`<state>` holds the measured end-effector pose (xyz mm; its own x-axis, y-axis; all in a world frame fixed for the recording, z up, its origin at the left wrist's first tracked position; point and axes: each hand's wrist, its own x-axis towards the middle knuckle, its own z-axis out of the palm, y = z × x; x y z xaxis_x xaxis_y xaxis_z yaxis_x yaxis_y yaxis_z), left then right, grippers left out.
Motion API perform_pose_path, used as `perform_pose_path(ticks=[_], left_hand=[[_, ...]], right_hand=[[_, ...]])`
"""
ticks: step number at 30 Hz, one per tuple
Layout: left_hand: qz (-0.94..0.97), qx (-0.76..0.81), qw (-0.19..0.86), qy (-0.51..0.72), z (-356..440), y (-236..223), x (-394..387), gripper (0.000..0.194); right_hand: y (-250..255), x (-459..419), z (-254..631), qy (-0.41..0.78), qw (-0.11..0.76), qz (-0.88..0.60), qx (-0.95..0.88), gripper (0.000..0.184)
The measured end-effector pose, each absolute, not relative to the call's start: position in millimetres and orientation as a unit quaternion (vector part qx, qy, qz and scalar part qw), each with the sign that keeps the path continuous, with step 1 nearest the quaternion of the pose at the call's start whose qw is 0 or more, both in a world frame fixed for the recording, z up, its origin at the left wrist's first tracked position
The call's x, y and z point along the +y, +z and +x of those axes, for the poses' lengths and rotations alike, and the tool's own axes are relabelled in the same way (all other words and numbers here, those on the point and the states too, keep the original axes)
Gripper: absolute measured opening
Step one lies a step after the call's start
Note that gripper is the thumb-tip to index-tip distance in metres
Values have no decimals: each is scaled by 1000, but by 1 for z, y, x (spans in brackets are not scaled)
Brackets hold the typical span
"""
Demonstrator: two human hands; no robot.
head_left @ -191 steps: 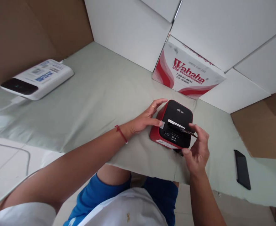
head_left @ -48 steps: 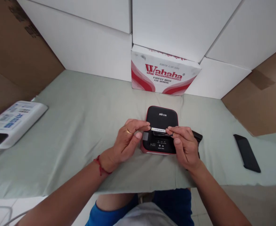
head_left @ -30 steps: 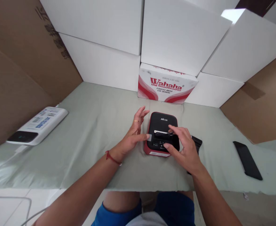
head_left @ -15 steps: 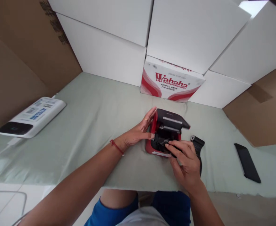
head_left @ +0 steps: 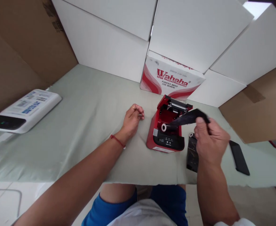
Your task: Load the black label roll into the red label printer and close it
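Note:
A red and black label printer [head_left: 153, 133] stands on the cloth with its lid [head_left: 177, 104] raised. Inside lies a black film roll [head_left: 169, 127] with a white core. From it a black film strip [head_left: 186, 118] runs up to the right, its loose end pinched in my right hand [head_left: 210, 141]. My left hand [head_left: 132, 119] is left of the printer, apart from it, with the fingers curled and nothing visible in them. Beside the printer on the right, partly behind my right hand, lies a second black film roll [head_left: 191, 153] with a length unrolled.
A white power bank-like device [head_left: 34, 103] with labels and a cable is at the left. A black phone [head_left: 239, 158] lies at the right. Behind the printer stands a Wahaha box [head_left: 171, 78], against white boxes [head_left: 105, 40]. Cardboard [head_left: 265, 97] borders both sides.
My left hand has let go of the printer and moved left. My right hand has lifted out of the printer to the right, drawing black film up. The printer's lid now stands wider open.

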<state>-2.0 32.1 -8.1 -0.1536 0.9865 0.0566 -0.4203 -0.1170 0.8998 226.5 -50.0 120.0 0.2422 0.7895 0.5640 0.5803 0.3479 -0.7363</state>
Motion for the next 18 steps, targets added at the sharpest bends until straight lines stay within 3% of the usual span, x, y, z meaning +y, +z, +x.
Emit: perform_pose_path(ticks=[3, 6, 9, 12, 14, 18], left_hand=[[393, 383, 546, 633, -4, -9, 32, 5], [429, 386, 554, 600, -5, -8, 30, 1], [448, 392, 558, 579, -5, -7, 29, 4], [457, 395, 561, 566, -5, -5, 30, 4], [459, 396, 563, 562, -5, -4, 30, 3], [454, 395, 565, 564, -4, -3, 29, 3]], right_hand=[[146, -59, 233, -11, 659, -508, -554, 51], [168, -76, 253, -75, 674, -515, -525, 60], [174, -87, 282, 14, 551, -626, -552, 40], [162, -86, 304, 115, 411, -688, -587, 41], [146, -85, 309, 95, 394, -690, -600, 43], [106, -92, 308, 69, 354, -614, -702, 29]])
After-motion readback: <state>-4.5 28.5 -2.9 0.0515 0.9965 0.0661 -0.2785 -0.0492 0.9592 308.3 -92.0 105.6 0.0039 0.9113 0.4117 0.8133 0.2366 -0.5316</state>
